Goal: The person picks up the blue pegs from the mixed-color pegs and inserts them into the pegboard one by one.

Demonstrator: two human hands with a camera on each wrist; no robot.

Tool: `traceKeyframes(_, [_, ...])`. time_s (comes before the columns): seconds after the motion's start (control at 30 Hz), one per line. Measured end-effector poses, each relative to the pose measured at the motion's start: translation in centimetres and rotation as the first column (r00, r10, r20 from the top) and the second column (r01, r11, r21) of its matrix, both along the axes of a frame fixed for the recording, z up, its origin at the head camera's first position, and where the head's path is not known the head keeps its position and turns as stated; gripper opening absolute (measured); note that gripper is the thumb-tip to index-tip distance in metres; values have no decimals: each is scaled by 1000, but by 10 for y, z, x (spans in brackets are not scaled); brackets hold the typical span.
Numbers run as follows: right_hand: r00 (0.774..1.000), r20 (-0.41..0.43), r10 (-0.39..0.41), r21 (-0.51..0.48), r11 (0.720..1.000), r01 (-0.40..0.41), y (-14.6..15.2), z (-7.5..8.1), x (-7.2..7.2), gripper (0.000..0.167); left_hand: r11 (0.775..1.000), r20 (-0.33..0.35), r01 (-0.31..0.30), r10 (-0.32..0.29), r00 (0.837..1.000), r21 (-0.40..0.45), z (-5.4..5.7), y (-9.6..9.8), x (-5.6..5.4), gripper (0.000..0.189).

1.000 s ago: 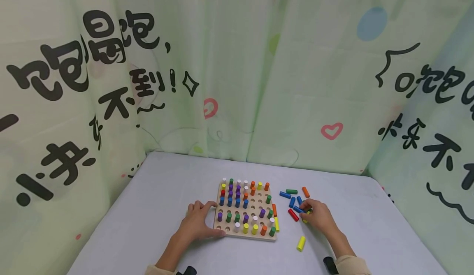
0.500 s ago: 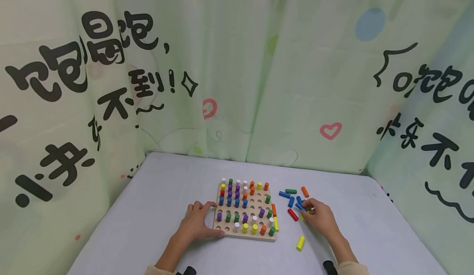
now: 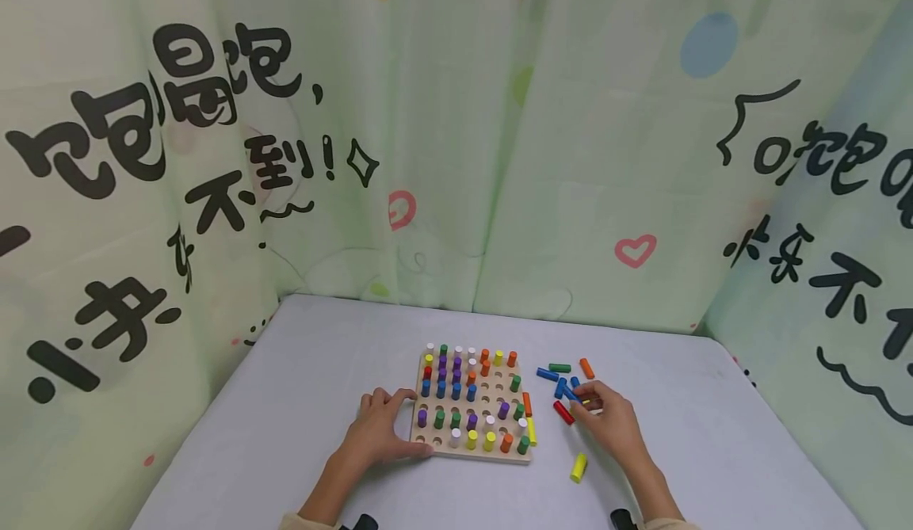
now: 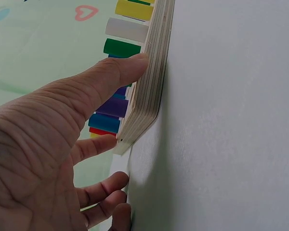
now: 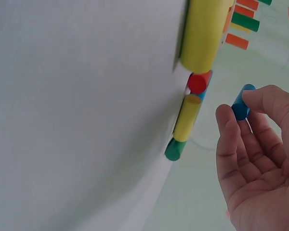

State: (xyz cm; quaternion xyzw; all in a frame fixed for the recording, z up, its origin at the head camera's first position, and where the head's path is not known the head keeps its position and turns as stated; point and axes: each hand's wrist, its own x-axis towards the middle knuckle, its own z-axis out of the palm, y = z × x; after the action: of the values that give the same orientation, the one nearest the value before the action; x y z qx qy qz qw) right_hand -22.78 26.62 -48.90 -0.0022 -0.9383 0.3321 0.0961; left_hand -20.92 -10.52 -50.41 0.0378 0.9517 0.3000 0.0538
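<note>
A pale wooden pegboard [image 3: 474, 456] holds upright pegs in several colours, with several holes bare. My left hand [image 3: 378, 425] lies at its left corner, thumb extended along the front edge and index fingertip at the left side. In the left wrist view the thumb [image 4: 96, 82] touches the board's layered edge; the other fingers hang loosely bent. To the right of the board, my right hand [image 3: 609, 417] pinches a blue peg [image 5: 243, 102] between thumb and fingertips, above the loose pegs.
Near the right hand lie loose pegs: red [image 3: 563, 412], green [image 3: 559, 367], orange [image 3: 587, 368] and several blue ones. A yellow peg [image 3: 579, 467] lies closer to the front. Orange [image 3: 527, 404] and yellow [image 3: 531, 432] pegs lie along the board's right side. A printed curtain [image 3: 442, 118] surrounds the table.
My right hand has lifted a blue peg from the loose group and shifted slightly left, the peg turning in its fingertips. My left hand stays at the board.
</note>
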Motion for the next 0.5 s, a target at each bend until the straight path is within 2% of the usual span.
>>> traceKeyframes(0.5, [999,-30,38,-61,997,-40,-31,6,1,19,1000,3,-8,8,1000,-10,0,0,-1,87])
